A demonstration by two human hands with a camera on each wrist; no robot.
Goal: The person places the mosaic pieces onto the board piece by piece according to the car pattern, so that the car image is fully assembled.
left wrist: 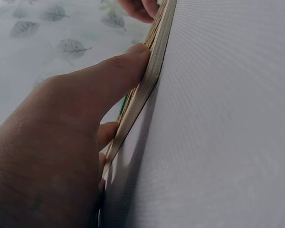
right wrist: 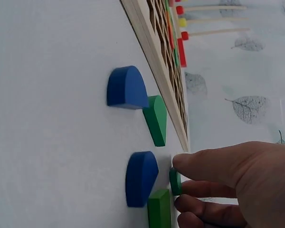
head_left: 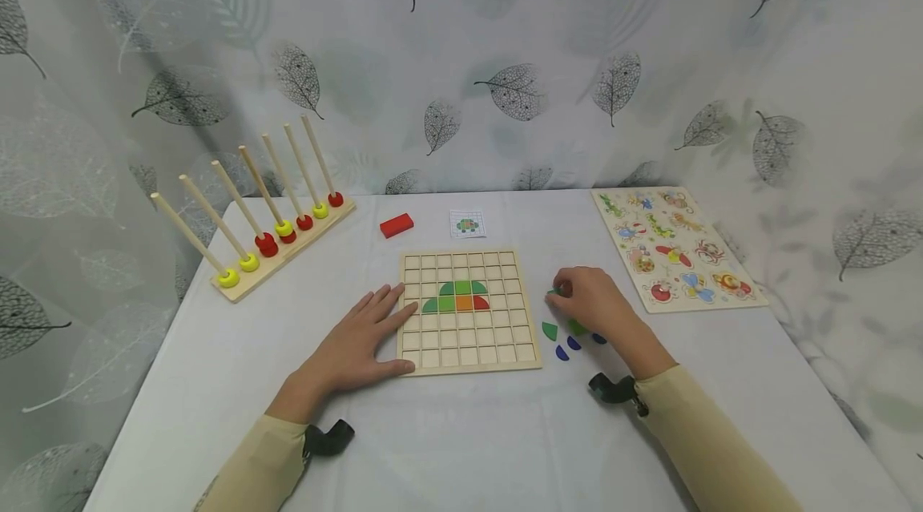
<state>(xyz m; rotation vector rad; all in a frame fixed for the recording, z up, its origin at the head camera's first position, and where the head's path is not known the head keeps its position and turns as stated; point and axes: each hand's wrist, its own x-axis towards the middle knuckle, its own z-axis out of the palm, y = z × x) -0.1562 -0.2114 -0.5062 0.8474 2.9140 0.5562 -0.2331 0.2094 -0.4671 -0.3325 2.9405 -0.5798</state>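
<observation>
A wooden grid board [head_left: 469, 342] lies flat, with green, orange and red pieces [head_left: 464, 303] set together in its upper middle cells. My left hand [head_left: 356, 344] rests at the board's left side, fingers spread and straight. Its thumb [left wrist: 118, 69] lies along the near edge in the left wrist view. Right of the board, my right hand [head_left: 594, 302] pinches a small green piece [right wrist: 175, 181] between thumb and fingers, low over the table. Close by lie a green quarter-round piece [right wrist: 156, 121], several blue rounded pieces [right wrist: 141, 178] and a green block [right wrist: 160, 209], partly under the hand in the head view.
At the back left stands a rack of wooden pegs [head_left: 288, 251] with red and yellow beads. A red block [head_left: 397, 225] and a small picture card [head_left: 467, 223] lie behind the board. An insect puzzle board [head_left: 674, 256] lies at the back right, before a leaf-patterned curtain [head_left: 519, 23].
</observation>
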